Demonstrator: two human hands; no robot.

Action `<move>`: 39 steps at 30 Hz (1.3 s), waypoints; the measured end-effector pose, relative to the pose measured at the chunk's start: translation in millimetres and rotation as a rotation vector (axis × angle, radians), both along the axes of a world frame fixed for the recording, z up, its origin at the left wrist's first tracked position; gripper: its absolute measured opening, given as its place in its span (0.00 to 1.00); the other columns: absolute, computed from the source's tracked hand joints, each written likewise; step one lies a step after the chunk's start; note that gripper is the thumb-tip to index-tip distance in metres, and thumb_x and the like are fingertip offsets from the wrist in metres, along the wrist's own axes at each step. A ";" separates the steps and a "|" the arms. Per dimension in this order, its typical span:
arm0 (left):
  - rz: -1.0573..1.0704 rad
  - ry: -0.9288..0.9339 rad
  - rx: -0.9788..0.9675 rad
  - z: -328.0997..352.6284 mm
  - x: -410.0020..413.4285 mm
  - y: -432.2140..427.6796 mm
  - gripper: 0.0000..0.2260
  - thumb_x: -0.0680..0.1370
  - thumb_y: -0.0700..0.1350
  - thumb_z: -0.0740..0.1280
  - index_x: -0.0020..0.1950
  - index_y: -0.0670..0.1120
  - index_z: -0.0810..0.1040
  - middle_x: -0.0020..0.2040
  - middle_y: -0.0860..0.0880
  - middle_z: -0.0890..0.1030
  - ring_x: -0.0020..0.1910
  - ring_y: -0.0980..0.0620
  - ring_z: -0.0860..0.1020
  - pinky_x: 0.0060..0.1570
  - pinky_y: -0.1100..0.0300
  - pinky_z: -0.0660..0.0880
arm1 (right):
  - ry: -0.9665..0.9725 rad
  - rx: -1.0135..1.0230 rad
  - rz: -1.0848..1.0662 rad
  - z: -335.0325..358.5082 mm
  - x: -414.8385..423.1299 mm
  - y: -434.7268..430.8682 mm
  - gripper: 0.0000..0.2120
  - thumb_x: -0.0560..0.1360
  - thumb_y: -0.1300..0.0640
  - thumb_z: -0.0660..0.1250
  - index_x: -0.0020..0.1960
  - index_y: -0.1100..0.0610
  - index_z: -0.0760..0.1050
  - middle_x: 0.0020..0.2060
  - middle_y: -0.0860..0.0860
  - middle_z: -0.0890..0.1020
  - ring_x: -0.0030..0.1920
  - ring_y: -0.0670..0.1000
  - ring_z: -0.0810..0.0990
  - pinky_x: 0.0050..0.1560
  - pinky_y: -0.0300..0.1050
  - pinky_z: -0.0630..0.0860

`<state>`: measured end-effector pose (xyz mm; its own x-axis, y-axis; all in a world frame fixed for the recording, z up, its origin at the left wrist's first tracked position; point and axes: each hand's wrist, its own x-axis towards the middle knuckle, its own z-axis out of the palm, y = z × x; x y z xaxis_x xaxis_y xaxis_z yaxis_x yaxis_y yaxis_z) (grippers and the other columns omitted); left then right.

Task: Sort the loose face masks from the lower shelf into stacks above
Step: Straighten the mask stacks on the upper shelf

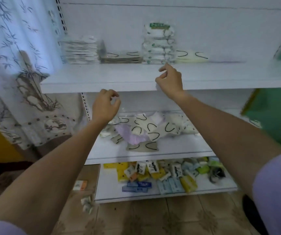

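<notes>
Against blurred white shelves [102, 78], the left hand [106, 106] covers some loose masks [146, 131]; it and the right hand [170, 80] curl loosely, empty.

Bamboo-print curtain [17, 68] hanging at left; coloured packets [161, 175] lying heaped on the bottom shelf [112, 192]; stray packets [80, 185] lying on the tiled floor [153, 217]; green panel [275, 119] standing at right.

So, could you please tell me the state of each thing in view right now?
left hand, loosely curled, empty
right hand, loosely curled, empty
loose masks, jumbled heap on the lower shelf
tall white stack, piled upright on the upper shelf
cream stack, low, flat
</notes>
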<state>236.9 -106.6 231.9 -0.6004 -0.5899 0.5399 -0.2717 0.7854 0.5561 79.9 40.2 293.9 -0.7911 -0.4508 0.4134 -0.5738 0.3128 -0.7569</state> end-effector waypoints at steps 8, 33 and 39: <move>-0.135 -0.114 0.107 -64.3 -21.3 15.3 0.08 0.73 0.39 0.66 0.51 0.41 0.80 0.51 0.42 0.78 0.47 0.45 0.77 0.46 0.61 0.68 | -0.103 0.242 -0.074 -76.2 -9.9 23.2 0.05 0.71 0.62 0.66 0.37 0.55 0.75 0.43 0.56 0.83 0.44 0.57 0.81 0.47 0.50 0.79; 0.005 -0.393 0.669 -244.5 -37.9 -68.7 0.16 0.78 0.41 0.62 0.66 0.45 0.72 0.60 0.41 0.77 0.57 0.45 0.76 0.53 0.62 0.67 | -0.855 0.207 -0.197 -288.9 -26.3 -76.2 0.24 0.75 0.58 0.62 0.70 0.60 0.64 0.58 0.58 0.76 0.53 0.56 0.77 0.57 0.51 0.76; 0.008 -0.400 0.724 -250.8 -72.7 -84.0 0.17 0.79 0.43 0.59 0.68 0.49 0.70 0.63 0.43 0.76 0.61 0.44 0.73 0.58 0.60 0.68 | -0.942 0.187 -0.178 -303.5 -49.9 -99.5 0.23 0.75 0.57 0.64 0.68 0.59 0.63 0.55 0.56 0.72 0.49 0.54 0.74 0.53 0.54 0.79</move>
